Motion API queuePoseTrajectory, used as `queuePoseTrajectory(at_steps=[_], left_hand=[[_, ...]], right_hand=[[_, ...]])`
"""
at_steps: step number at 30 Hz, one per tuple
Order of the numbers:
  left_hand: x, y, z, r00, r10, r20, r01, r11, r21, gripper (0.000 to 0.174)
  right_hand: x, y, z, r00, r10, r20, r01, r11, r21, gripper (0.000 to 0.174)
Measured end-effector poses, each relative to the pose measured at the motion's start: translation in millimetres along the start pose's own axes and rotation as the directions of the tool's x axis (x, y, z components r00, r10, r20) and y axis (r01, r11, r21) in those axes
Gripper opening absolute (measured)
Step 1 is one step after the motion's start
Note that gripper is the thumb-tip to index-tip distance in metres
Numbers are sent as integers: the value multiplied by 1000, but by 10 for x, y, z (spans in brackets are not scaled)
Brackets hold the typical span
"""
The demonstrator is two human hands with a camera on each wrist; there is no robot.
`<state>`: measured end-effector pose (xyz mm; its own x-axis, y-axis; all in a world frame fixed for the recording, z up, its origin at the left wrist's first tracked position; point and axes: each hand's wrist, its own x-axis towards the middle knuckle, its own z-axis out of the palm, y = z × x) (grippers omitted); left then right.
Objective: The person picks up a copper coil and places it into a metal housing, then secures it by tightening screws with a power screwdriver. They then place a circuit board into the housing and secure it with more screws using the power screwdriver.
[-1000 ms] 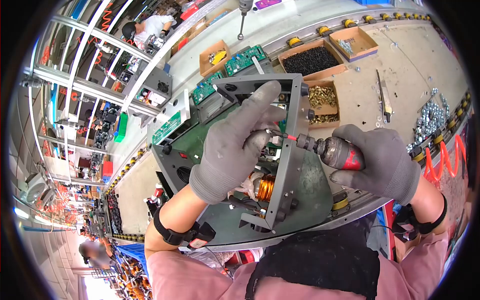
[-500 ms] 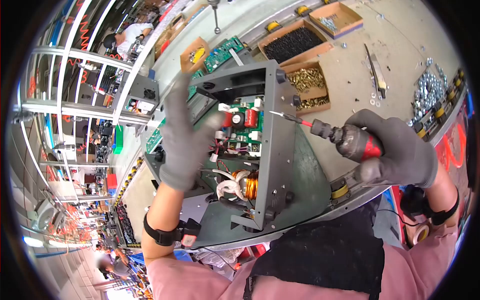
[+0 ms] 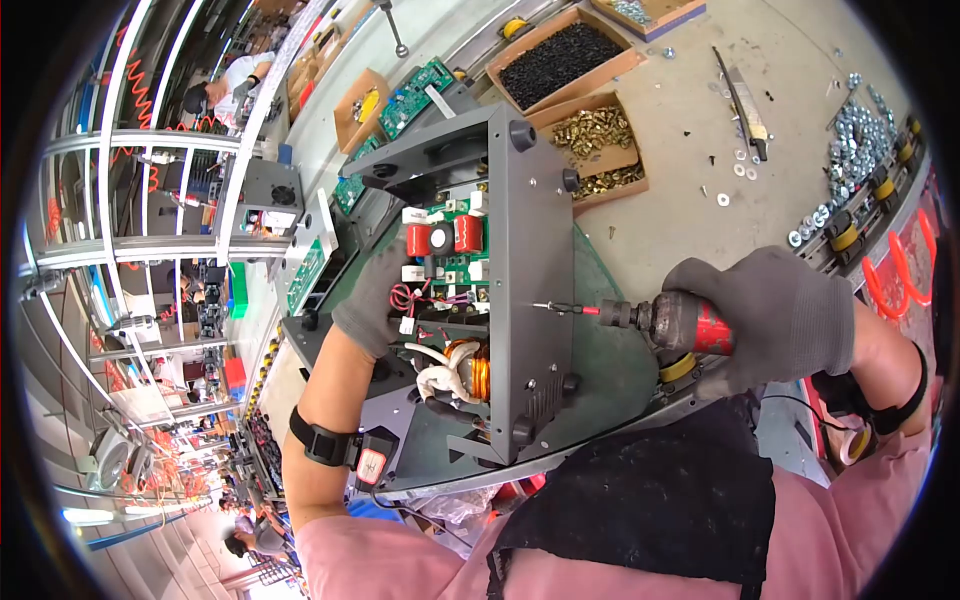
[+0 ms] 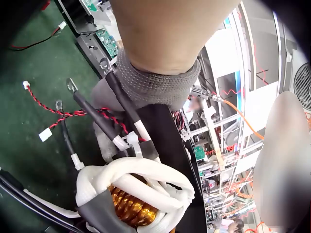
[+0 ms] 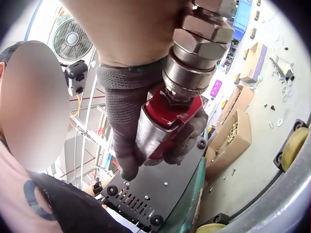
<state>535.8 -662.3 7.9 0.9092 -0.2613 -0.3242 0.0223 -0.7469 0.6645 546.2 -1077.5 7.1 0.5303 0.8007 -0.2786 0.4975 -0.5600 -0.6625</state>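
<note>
A grey metal housing [image 3: 540,260] stands tilted on the green mat [image 3: 610,300]. Inside it are a green circuit board with red capacitors [image 3: 467,233] and a copper coil [image 3: 482,372] with white sleeved leads. My gloved right hand [image 3: 780,315] grips a red and black air screwdriver [image 3: 690,322], its bit [image 3: 570,308] pointing left at the housing's side panel, the tip overlapping it. My gloved left hand [image 3: 375,300] is at the housing's far left side, beside the board and the red-black wires [image 4: 73,114]. Its fingers are largely hidden; I cannot tell what they hold.
Cardboard boxes of black screws [image 3: 560,65] and brass-coloured fasteners [image 3: 595,135] stand behind the housing. Loose silver bolts [image 3: 860,140] and a knife-like tool [image 3: 742,105] lie at the right. A red coiled hose [image 3: 895,285] hangs at the right edge. Other circuit boards [image 3: 415,95] sit at the back left.
My left hand has left the screwdriver's bit tip and moved left to the housing's far side. The screwdriver drew back to the right, then came lower along the side panel.
</note>
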Motion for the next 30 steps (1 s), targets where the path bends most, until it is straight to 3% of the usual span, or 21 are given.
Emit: queuePoseTrajectory(at_steps=[4, 6, 7, 8, 10, 14, 16, 17, 18, 19, 20, 21, 22, 23, 24, 25, 26, 27, 28, 29, 30], left_hand=[[20, 226, 86, 993, 95, 67, -92, 995, -48, 35], [49, 163, 110, 990, -130, 51, 138, 864, -484, 35], [77, 181, 98, 962, -251, 109, 255, 682, -685, 34], [92, 157, 91, 963, -249, 106, 252, 680, -688, 34], [120, 150, 90, 950, -262, 168, 286, 527, -800, 30], [120, 309, 138, 928, -324, 183, 310, 406, -860, 33], [130, 237, 177, 981, -183, 67, 183, 746, -640, 36], [131, 355, 170, 926, -348, 146, 309, 480, -821, 38], [122, 290, 125, 928, -343, 145, 306, 478, -823, 38], [85, 137, 21, 982, -190, 15, 181, 905, -385, 39], [38, -23, -79, 1000, 14, -11, -12, 980, 200, 43], [10, -105, -118, 978, 195, 72, -188, 677, 711, 48], [-59, 11, -126, 979, 198, 54, -178, 686, 705, 48], [-183, 257, -160, 981, -55, -184, 104, 959, 263, 48], [-305, 429, -179, 892, -376, -251, 301, 909, -289, 50], [-490, 448, -240, 891, -324, -318, 228, 925, -303, 52], [-729, 398, -336, 881, -273, -387, 154, 938, -312, 54], [-955, 301, -398, 859, -192, -474, 109, 974, -197, 50], [-1172, 209, -423, 828, -105, -550, 75, 994, -77, 45], [-1344, 169, -399, 792, -90, -604, 160, 985, 62, 46], [-1510, 131, -368, 757, -68, -649, 252, 948, 194, 47]], right_hand=[[40, -111, -31, 999, 19, -32, -22, 994, -103, 62], [56, -162, -67, 998, 29, -49, -38, 979, -202, 55], [66, -187, -74, 999, 28, -46, -37, 978, -206, 55], [75, -214, -82, 998, 42, -48, -51, 975, -217, 55], [74, -239, -65, 997, 57, -48, -66, 970, -233, 54], [94, -280, 54, 979, -19, -202, -69, 906, -417, 47], [62, -286, 73, 968, -26, -249, -96, 880, -465, 40], [1, -256, 78, 950, -38, -309, -93, 912, -399, 43], [-60, -214, 78, 928, -46, -369, -87, 938, -335, 47], [-149, -142, 108, 929, -47, -366, -88, 935, -344, 47], [-286, -30, 161, 866, -23, -499, -151, 940, -306, 50], [-438, 113, 198, 784, -4, -621, -204, 943, -264, 53], [-645, 320, 220, 756, 84, -649, -289, 932, -217, 55], [-865, 506, 281, 669, 231, -706, -408, 909, -89, 57], [-1152, 783, 390, 549, 362, -754, -592, 805, -44, 59], [-1519, 1205, 505, 441, 479, -759, -729, 685, 8, 61], [-1981, 1741, 702, 341, 438, -832, -813, 581, -28, 63], [-2240, 1841, 694, 242, 614, -751, -879, 467, 99, 64], [-2557, 2102, 758, 247, 602, -759, -881, 466, 83, 71], [-2902, 2411, 812, 254, 590, -766, -882, 466, 66, 77], [-3905, 3370, 1184, 268, 577, -772, -879, 474, 49, 77]])
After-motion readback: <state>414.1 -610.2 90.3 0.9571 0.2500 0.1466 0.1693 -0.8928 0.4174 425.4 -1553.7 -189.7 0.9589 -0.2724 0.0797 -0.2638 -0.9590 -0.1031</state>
